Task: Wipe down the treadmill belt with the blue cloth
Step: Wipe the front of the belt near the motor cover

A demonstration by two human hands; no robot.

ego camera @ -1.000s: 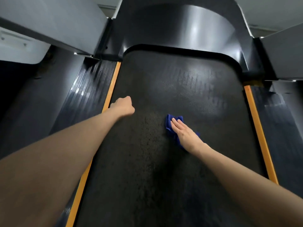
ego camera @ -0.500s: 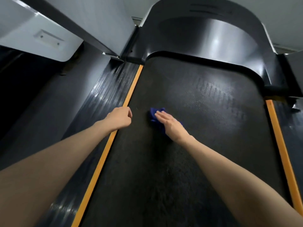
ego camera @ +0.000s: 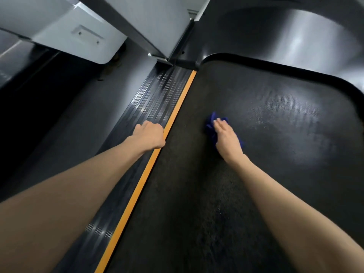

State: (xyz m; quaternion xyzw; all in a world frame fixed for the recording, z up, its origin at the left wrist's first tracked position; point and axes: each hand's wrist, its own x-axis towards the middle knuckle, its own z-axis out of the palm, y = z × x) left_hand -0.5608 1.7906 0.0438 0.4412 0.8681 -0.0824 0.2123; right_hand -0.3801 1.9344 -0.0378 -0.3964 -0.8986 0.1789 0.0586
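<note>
Fingers [ego camera: 220, 125] of the right hand [ego camera: 228, 140] are lying flat and spread out, pressing down on the blue cloth [ego camera: 211, 123] instead of grabbing it. That cloth is sitting bunched up under the palm, and bits of it are poking out at 12 o'clock past the fingertips and at 4 o'clock beside the wrist. It is resting on the treadmill belt [ego camera: 256, 174], in the left part of the belt, a bit past the middle of the picture toward 1 o'clock. From the cloth, the orange strip [ego camera: 137, 186] along the belt's edge is running by at 9 o'clock, close but not touching. The left hand [ego camera: 149, 137] is sitting at 9 o'clock from the cloth, curled into a loose fist with nothing in it, leaning on the ribbed side rail [ego camera: 157, 99] right against the orange strip. At 12 o'clock the belt is ending under the curved black cover [ego camera: 285, 36]. At 2 o'clock a shiny, wet-looking patch [ego camera: 291, 119] is showing on the belt. I think the wiping step is going on right now, and part of the belt is looking done. For the next move, the hand is needing to keep pushing down flat and slide the cloth sideways, so the cloth is not slipping out from under the palm.
</note>
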